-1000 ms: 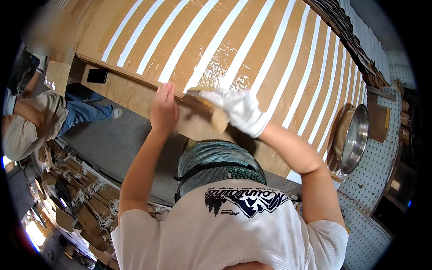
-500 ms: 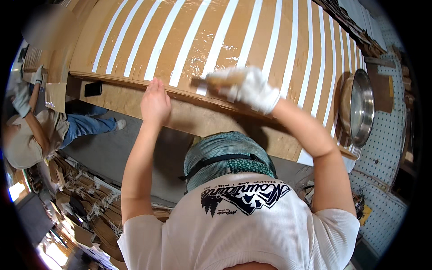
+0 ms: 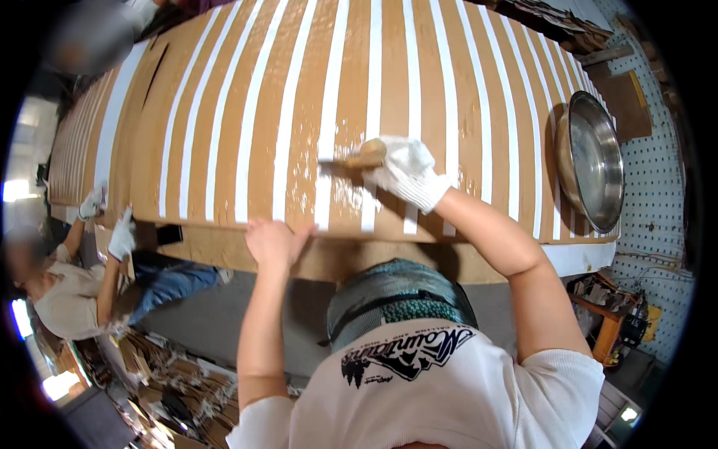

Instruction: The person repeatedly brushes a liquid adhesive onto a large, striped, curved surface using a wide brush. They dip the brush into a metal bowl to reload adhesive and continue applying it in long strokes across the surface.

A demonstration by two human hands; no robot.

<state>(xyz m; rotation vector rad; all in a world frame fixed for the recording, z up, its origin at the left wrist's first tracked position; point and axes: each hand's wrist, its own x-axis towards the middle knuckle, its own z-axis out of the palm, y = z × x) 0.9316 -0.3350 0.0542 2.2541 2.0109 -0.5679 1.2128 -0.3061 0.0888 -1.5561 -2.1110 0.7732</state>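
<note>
I have the striped cardboard sheet (image 3: pixel 393 75) spread wide in my head view, its white strips (image 3: pixel 375 45) running from the far side to the near edge, and I take every place from it. On that near edge, left of the middle, I see the bare left hand (image 3: pixel 273 243) resting with its fingers laid over the rim and the thumb held out to the right; it grips nothing that I can make out. Over the sheet's middle, I have the gloved right hand (image 3: pixel 407 170) wrapped around the wooden handle (image 3: pixel 372 153) of a brush (image 3: pixel 344 163), whose dark end points toward the sheet's left. That end is blurred, so I cannot tell whether it touches the surface. Glossy patches (image 3: pixel 299 200) lie on the sheet near the brush. On the sheet's right end I find a round steel basin (image 3: pixel 594 165), and past that end a perforated panel (image 3: pixel 657 165). Below the near edge shows a wooden table (image 3: pixel 217 247). By the sheet's left end, a co-worker (image 3: pixel 71 303) has two white-gloved hands (image 3: pixel 122 234).
</note>
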